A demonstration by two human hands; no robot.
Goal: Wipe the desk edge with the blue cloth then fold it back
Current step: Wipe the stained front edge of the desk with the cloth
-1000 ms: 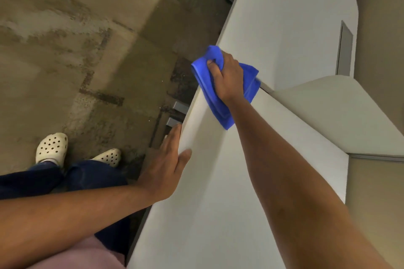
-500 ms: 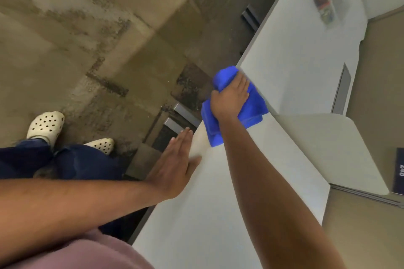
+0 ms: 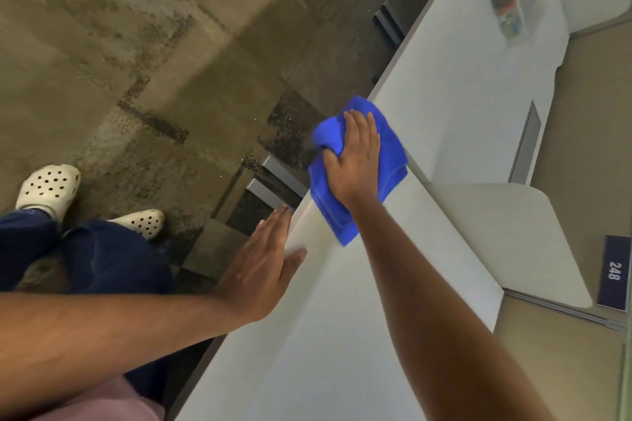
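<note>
Wiping step in hand: right hand [image 3: 359, 161] flat, fingers close together, thumb bunching blue cloth [image 3: 359, 164] over desk edge [image 3: 301, 215]. Left hand [image 3: 265, 267] braces there, fingers together (holding nothing). Next likely: wipe along edge, then fold.

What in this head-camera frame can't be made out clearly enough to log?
- Blue cloth: the part under the right hand is covered, so its folds and the grip there are unclear.
- Desk edge: hidden beneath the cloth and the left hand; its cleanliness cannot be judged.
- Clear packet at the far end: blurred, label unreadable.
- Right forearm: cut off by the bottom frame edge.
</note>
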